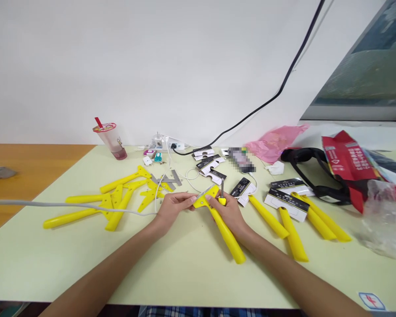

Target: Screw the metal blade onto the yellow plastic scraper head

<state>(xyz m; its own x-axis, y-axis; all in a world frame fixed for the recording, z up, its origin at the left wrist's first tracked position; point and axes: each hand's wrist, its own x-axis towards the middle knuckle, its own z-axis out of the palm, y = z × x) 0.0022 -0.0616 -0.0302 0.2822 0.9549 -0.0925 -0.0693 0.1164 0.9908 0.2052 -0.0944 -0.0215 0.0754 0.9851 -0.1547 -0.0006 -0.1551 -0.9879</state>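
Both forearms reach in. Left hand (173,206) pinches the thin metal blade (203,192) at the head of the yellow plastic long-handled scraper (222,224); right hand (229,211) grips scraper and yellow-handled screwdriver (222,193). Risk: a screwdriver slip could cut left fingertips on the blade.

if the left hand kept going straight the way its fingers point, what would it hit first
The left hand points rightward, its fingertips already at the head of the yellow scraper. Next in that line is probably the right hand holding a small screwdriver, though depth is unclear.
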